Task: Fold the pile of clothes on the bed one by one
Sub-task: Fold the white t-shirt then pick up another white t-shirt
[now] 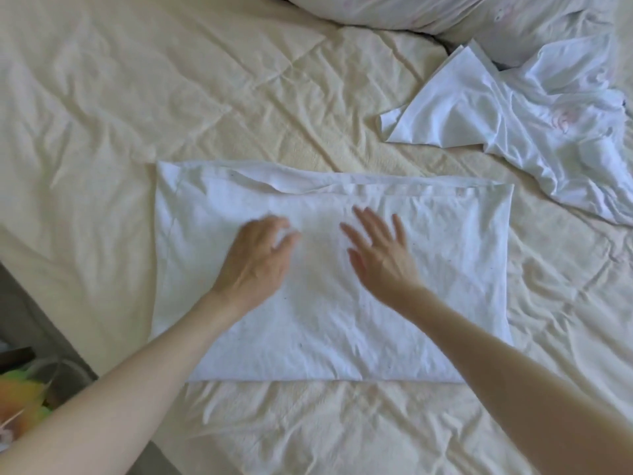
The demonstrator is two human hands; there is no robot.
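Cream bedsheet (102, 97) carries a white garment (445, 269) folded into a flat rectangle mid-bed, left hand (257, 258) and right hand (380, 252) on it, fingers loose and gripping nothing, likely smoothing creases, unfolded pile (548, 125) waiting at far right.

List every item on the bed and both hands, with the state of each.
Folded garment: white, laid flat as a rectangle, partly folded.
Crumpled garment: white, unfolded, bunched up, apart from the folded one.
Left hand: open, over the folded garment.
Right hand: open, fingers spread, over the folded garment.
Bedsheet: cream, wrinkled.
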